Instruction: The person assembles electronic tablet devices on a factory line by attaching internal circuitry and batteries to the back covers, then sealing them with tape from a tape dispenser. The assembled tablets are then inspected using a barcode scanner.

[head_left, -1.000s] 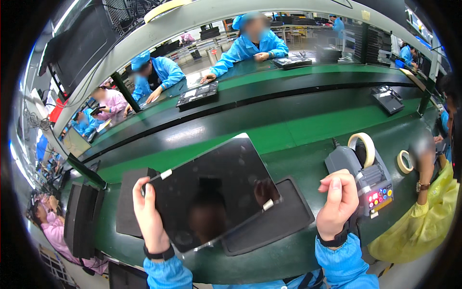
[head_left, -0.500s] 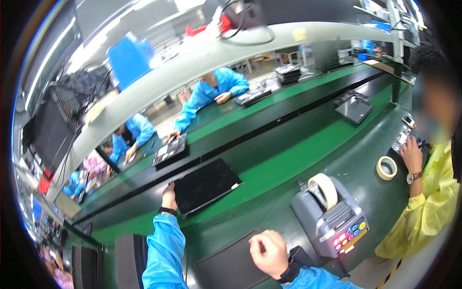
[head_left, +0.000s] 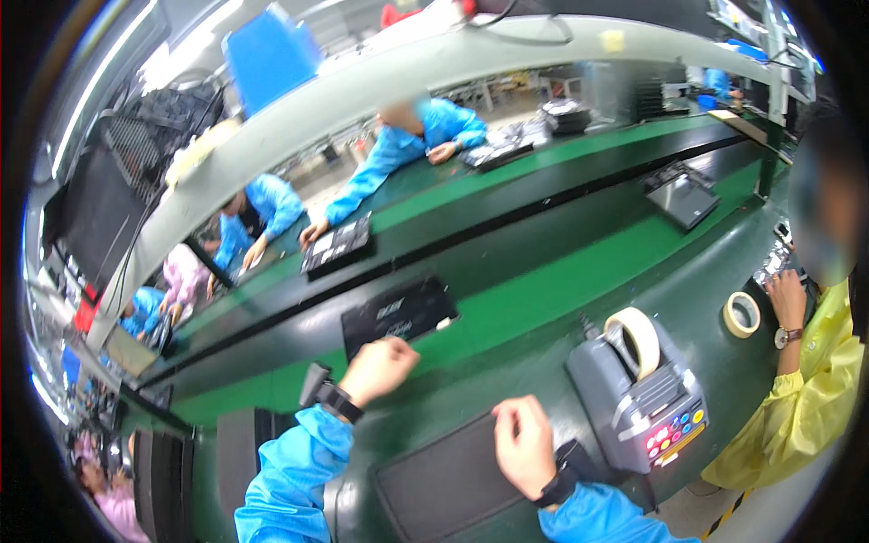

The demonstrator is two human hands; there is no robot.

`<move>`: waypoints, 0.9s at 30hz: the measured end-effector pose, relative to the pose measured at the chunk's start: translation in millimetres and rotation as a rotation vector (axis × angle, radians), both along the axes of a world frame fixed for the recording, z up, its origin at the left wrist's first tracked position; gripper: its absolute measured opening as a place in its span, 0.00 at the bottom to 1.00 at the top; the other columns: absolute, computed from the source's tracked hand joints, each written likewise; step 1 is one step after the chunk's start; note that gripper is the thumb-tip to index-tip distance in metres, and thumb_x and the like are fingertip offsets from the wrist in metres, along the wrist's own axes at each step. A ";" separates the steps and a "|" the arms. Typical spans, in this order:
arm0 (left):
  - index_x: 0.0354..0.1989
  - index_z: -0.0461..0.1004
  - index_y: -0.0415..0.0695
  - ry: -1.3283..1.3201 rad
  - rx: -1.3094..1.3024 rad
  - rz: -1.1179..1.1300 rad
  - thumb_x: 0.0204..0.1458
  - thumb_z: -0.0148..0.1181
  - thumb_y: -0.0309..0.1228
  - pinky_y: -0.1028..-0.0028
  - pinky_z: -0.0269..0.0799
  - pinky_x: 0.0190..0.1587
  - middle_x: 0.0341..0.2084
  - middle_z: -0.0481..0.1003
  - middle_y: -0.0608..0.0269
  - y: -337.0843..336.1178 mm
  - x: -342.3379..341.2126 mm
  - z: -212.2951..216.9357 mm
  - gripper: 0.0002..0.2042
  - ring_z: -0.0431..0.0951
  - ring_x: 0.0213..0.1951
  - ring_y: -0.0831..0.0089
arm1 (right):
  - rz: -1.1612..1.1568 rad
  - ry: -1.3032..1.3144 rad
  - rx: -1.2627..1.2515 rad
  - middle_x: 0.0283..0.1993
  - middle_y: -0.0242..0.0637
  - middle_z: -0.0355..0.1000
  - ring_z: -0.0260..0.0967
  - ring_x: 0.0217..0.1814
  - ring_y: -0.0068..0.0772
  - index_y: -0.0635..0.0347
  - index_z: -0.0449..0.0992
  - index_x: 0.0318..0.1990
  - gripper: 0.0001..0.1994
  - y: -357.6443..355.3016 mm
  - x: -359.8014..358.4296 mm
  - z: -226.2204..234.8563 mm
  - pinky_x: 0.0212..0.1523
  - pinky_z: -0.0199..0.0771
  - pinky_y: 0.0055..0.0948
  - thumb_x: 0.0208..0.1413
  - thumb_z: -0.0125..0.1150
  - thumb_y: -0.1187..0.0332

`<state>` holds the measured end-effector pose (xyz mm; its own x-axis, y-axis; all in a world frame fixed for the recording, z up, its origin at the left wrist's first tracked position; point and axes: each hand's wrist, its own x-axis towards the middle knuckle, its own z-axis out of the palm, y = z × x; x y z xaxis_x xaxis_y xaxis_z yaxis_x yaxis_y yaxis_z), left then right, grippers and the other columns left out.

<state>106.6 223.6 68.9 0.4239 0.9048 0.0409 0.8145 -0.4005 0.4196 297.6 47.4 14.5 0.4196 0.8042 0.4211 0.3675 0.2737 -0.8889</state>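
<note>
My left hand [head_left: 380, 371] is over the belt's near edge, just in front of a flat black panel [head_left: 403, 312] that looks like a laptop lid or screen, lying on the green conveyor belt [head_left: 507, 303]. Its fingers are curled in, slightly blurred, and nothing shows in them. My right hand [head_left: 525, 443] hovers above the right end of a dark rectangular mat [head_left: 444, 480] with its fingers loosely curled and no object visible in them. Both wrists wear black bands. Right of this hand stands a grey tape dispenser [head_left: 638, 398] carrying a cream tape roll.
Another tape roll [head_left: 740, 315] lies farther right, near a co-worker in a yellow sleeve [head_left: 819, 389]. Black foam blocks [head_left: 240, 462] stand at the left. A grey rail [head_left: 362, 100] arches overhead. Across the belt, co-workers in blue handle devices [head_left: 337, 249]; another device [head_left: 681, 195] sits farther along.
My left hand has let go of the panel and drawn back toward me and to the right. The panel now lies farther off on the belt. My right hand has shifted slightly right.
</note>
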 end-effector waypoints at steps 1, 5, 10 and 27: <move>0.34 0.76 0.40 0.124 -0.161 -0.062 0.50 0.56 0.41 0.63 0.73 0.37 0.29 0.77 0.49 -36.9 15.3 3.9 0.15 0.78 0.34 0.55 | -0.008 0.043 -0.022 0.28 0.39 0.67 0.65 0.26 0.33 0.63 0.71 0.30 0.02 3.3 1.3 -4.8 0.28 0.65 0.29 0.52 0.52 0.77; 0.33 0.73 0.39 0.325 -0.031 -0.213 0.50 0.57 0.43 0.60 0.73 0.35 0.32 0.75 0.51 -123.3 -0.6 -28.9 0.17 0.77 0.34 0.54 | 0.060 0.210 -0.004 0.30 0.36 0.67 0.65 0.28 0.25 0.65 0.71 0.32 0.03 9.6 -7.6 -10.7 0.29 0.66 0.25 0.56 0.50 0.76; 0.34 0.65 0.41 0.220 0.202 -0.039 0.53 0.55 0.36 0.59 0.72 0.25 0.27 0.68 0.54 -198.8 -14.2 -15.6 0.11 0.75 0.28 0.53 | 0.141 0.426 0.008 0.30 0.33 0.66 0.64 0.30 0.21 0.64 0.69 0.34 0.05 -14.9 -2.3 11.9 0.31 0.67 0.22 0.60 0.46 0.74; 0.27 0.74 0.38 0.560 0.435 0.891 0.53 0.52 0.35 0.57 0.71 0.38 0.29 0.74 0.46 -160.0 -415.9 -3.3 0.12 0.75 0.35 0.49 | 0.376 0.435 -0.093 0.23 0.28 0.65 0.61 0.24 0.15 0.64 0.69 0.35 0.06 -29.9 -14.8 14.0 0.26 0.64 0.17 0.62 0.46 0.72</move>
<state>-309.3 63.6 65.6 -0.3052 0.8485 0.4323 0.9115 0.3918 -0.1254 282.8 17.5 28.4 0.2169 0.9567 0.1941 -0.1438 0.2280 -0.9630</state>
